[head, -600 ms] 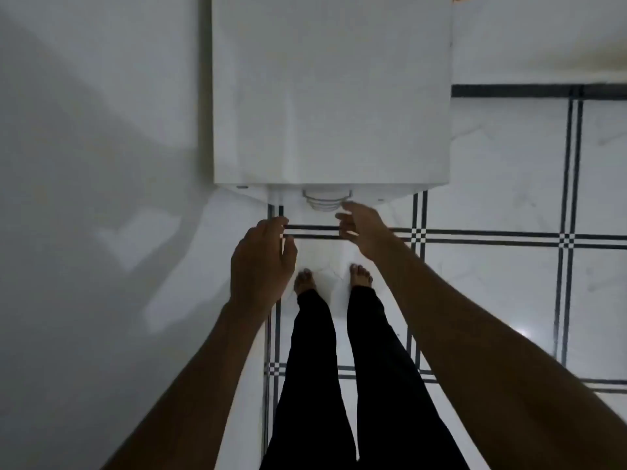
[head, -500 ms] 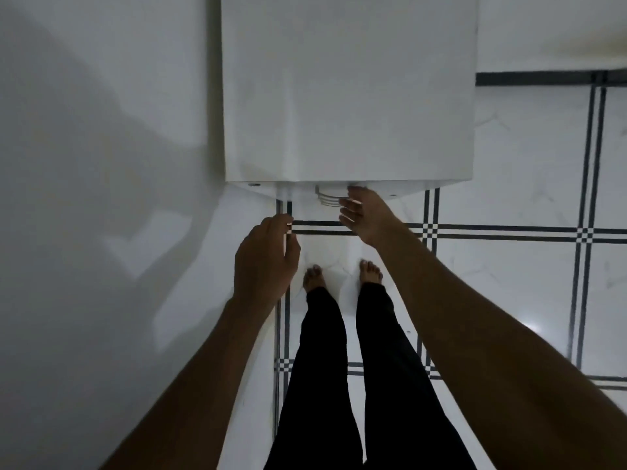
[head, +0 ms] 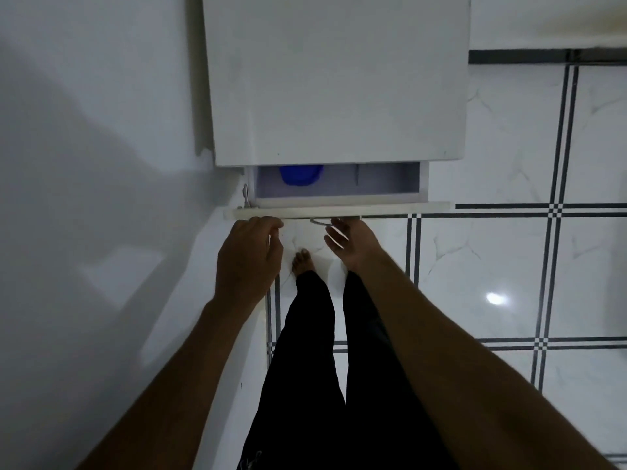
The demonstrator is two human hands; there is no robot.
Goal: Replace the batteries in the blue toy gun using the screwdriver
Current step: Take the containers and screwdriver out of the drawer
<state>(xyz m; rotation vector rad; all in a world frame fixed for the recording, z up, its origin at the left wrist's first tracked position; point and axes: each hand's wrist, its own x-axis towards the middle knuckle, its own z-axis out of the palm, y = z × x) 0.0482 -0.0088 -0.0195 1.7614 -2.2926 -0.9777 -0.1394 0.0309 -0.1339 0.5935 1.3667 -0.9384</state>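
Note:
A white drawer [head: 390,209] stands partly pulled out from under the white cabinet top [head: 336,79]. Inside, at its left, part of a blue plastic thing [head: 300,175] shows; the rest is hidden under the top, so I cannot tell that it is the toy gun. A thin metal rod [head: 357,174] stands near the drawer's middle. My right hand [head: 353,240], palm up, hooks its fingers round the metal drawer handle [head: 319,222]. My left hand [head: 247,259] hangs loosely curled just below the drawer front's left end and holds nothing.
A white wall fills the left side. White floor tiles with dark line patterns [head: 509,266] spread to the right. My legs in black trousers [head: 305,351] and bare feet stand directly below the drawer.
The drawer has slid out towards me, pulled by my right hand on its handle, exposing the blue thing inside. My left hand has stayed beside it, loosely curled.

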